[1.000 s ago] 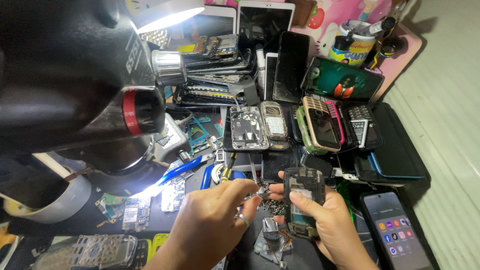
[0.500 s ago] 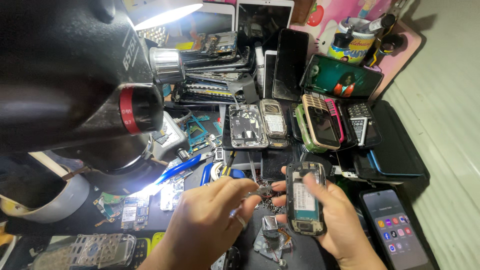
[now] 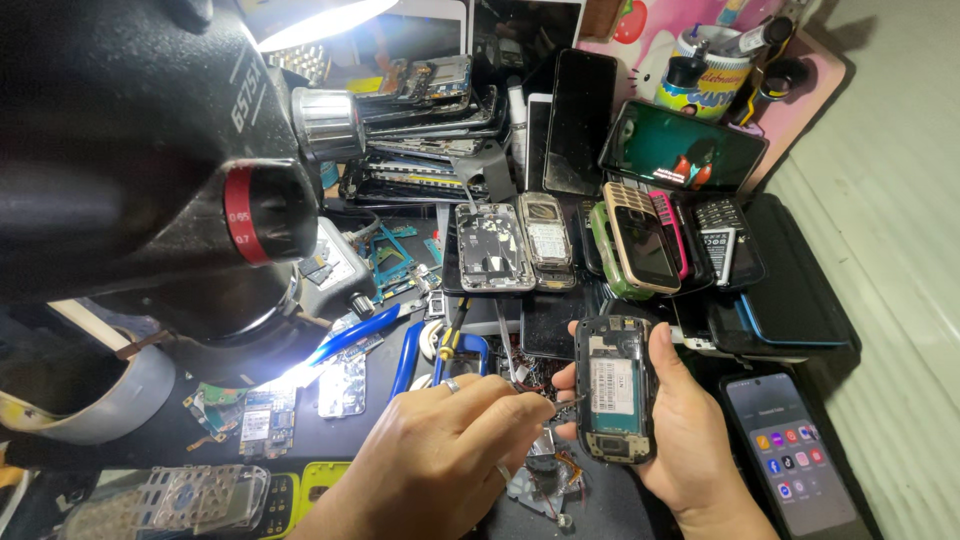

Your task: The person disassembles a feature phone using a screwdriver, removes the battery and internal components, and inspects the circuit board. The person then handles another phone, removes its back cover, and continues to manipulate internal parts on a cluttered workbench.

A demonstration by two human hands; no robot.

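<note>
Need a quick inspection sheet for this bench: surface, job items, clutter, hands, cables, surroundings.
Surface: dark bench, mostly covered.
Job's things: opened phone, back cover off, upright in the right hand; thin tool tip at its left edge.
Clutter: phone stack, keypad phones, circuit boards, blue-handled pliers, tape roll.
Grippers: left hand pinches the tool, ring on a finger; right hand grips the phone.
Cables: thin red wires by the hands.
Surroundings: microscope, lamp, lit smartphone, cup of pens.
</note>
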